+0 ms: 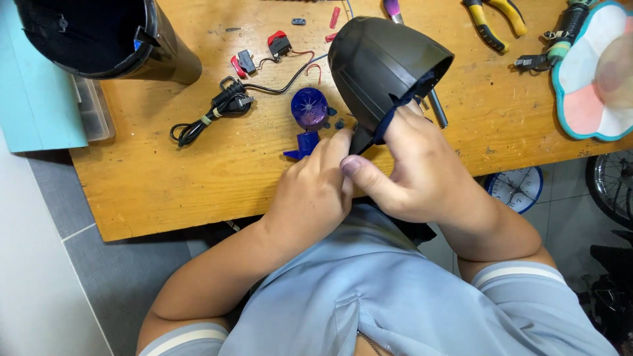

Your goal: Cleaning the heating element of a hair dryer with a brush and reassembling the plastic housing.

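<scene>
A dark grey hair-dryer housing [379, 62] with a blue inner edge is held above the wooden table [198, 178]. My right hand [415, 175] grips its lower part, fingers against the blue rim. My left hand [316, 191] pinches the lower end of the housing beside the right thumb. Just past my left fingers lie a round blue fan piece [309, 107] and a smaller blue plastic part [303, 145].
A black power cord [214, 112] with red-and-black switches [260, 54] lies at the centre left. A black cylinder [109, 36] stands at the back left. Yellow-handled pliers [494, 20] and a flower-shaped pad [590, 79] sit at the right. A round clock [517, 188] lies on the floor.
</scene>
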